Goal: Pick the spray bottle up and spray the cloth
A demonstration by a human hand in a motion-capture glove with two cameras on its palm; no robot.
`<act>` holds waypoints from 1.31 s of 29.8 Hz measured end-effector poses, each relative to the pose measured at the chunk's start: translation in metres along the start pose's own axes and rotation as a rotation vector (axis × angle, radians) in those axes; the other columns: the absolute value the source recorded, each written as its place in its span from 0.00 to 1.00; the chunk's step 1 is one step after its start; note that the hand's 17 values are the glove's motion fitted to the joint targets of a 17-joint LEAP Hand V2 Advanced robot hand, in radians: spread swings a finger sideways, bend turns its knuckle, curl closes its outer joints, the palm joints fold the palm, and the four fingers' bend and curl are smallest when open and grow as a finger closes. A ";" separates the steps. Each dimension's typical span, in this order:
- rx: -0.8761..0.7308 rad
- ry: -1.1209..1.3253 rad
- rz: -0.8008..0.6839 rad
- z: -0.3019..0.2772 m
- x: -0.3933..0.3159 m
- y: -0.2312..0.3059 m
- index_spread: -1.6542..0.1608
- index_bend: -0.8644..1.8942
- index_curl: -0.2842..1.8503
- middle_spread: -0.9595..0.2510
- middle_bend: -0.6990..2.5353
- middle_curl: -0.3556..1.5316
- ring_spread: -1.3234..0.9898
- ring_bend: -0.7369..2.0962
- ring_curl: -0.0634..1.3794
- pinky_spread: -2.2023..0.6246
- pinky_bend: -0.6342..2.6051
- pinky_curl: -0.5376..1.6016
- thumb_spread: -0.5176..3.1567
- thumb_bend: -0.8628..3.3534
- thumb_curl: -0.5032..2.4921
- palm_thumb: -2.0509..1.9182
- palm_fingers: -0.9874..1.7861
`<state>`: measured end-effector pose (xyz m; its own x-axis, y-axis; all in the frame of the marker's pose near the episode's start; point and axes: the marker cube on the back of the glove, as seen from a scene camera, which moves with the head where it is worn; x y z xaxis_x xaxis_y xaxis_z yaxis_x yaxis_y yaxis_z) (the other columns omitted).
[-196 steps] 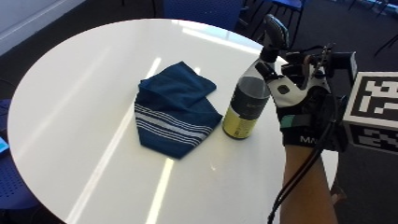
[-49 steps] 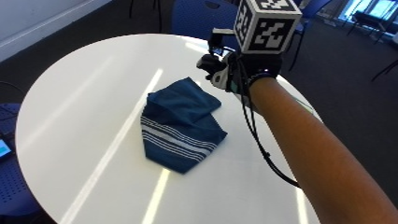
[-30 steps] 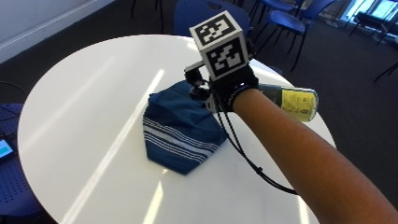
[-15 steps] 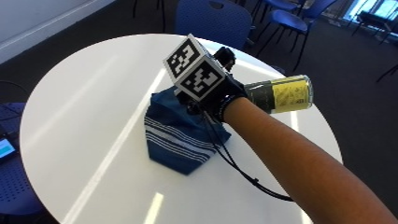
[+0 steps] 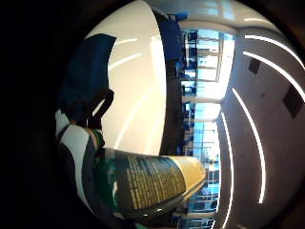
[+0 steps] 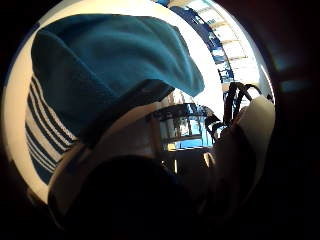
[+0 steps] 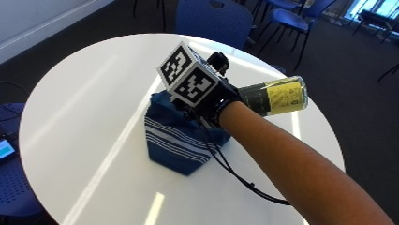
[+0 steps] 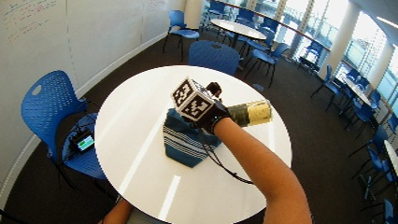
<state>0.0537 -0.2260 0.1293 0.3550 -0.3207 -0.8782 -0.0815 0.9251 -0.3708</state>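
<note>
Item: bottle [image 7: 274, 96], cylindrical, yellow-green printed label, dark cap end, held on its side above the worktop [image 7: 81, 93] by the gloved right hand [image 7: 215, 101], whose fingers appeared curled round it, though the glove hid them. Item: cloth [image 7: 178, 138], soft dark blue fabric with white stripes at one end, lay rumpled on the round glossy white worktop, just beneath the hand. Risk, as judged: with the bottle tipped flat the nozzle could miss the cloth and wet the worktop, or the smooth cylinder might slip.
</note>
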 end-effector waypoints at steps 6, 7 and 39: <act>-0.008 0.001 -0.008 0.003 -0.003 0.002 0.78 0.49 0.39 0.62 0.41 0.45 0.47 0.46 0.35 0.69 0.31 0.43 0.23 0.20 0.46 0.73 0.86; -0.008 -0.001 -0.008 0.003 -0.003 0.002 0.78 0.50 0.40 0.62 0.41 0.45 0.47 0.46 0.35 0.69 0.31 0.43 0.23 0.20 0.46 0.73 0.86; 0.228 -0.630 0.082 -0.076 0.003 0.021 0.78 0.49 0.39 0.62 0.41 0.45 0.47 0.46 0.35 0.69 0.31 0.43 0.23 0.20 0.46 0.73 0.86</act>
<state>-0.0176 -0.2229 0.0964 0.8368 -0.1322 -0.5313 0.0428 0.9832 -0.1772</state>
